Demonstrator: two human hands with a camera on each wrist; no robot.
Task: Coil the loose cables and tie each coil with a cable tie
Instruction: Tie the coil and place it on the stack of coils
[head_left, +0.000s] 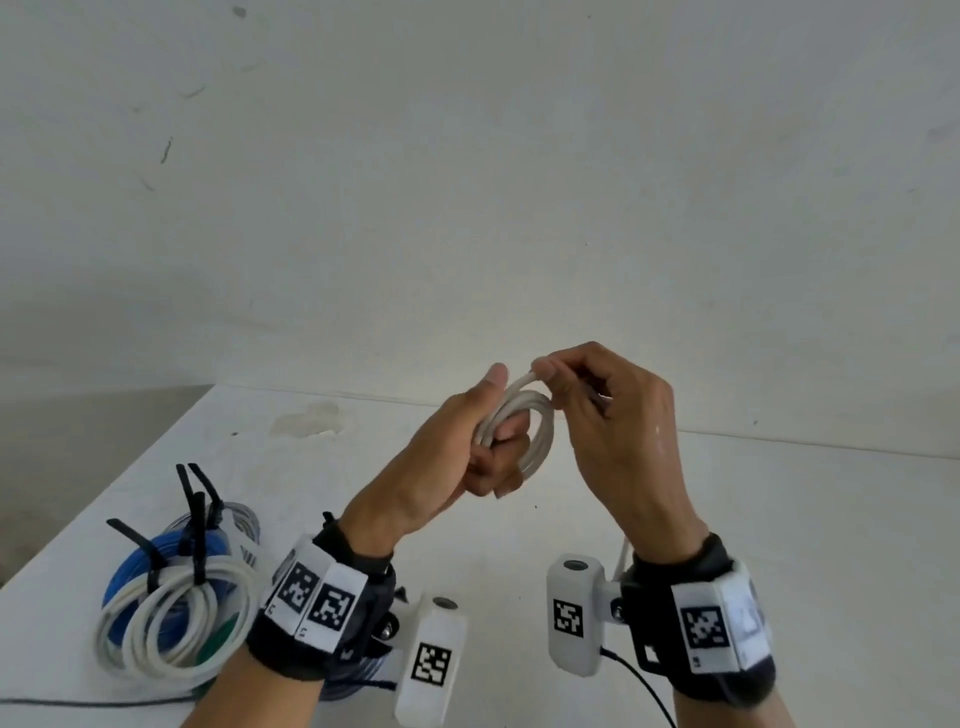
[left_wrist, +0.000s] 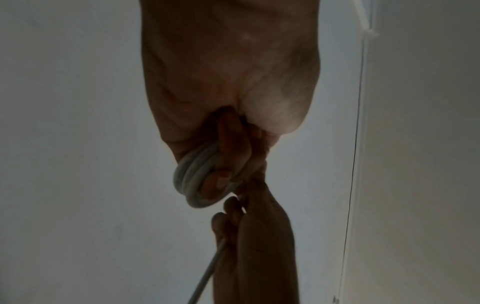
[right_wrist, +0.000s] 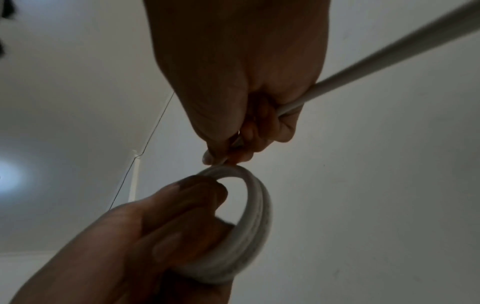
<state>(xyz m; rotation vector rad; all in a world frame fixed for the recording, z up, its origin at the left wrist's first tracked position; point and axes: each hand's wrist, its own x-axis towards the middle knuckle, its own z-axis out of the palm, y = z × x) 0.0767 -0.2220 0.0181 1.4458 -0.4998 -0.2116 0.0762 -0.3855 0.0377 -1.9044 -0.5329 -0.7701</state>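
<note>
While you wind: your left hand (head_left: 470, 447) grips the white coil (head_left: 524, 423), up above the table (head_left: 779, 519).
Right hand (head_left: 608, 410): pinches the loose cable (right_wrist: 389, 53).
Risk: loosen your left fingers and the loops may spring apart.

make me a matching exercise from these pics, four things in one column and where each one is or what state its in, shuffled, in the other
Things:
1. left hand
2. right hand
3. blue cable coil
4. white cable coil in hand

States:
A. lies on the table, tied with a black cable tie
B. held up in the air, no tie on it
C. grips the small coil's loops
D. pinches the loose cable strand at the coil's top

Pairs: 1-C, 2-D, 3-A, 4-B
</note>
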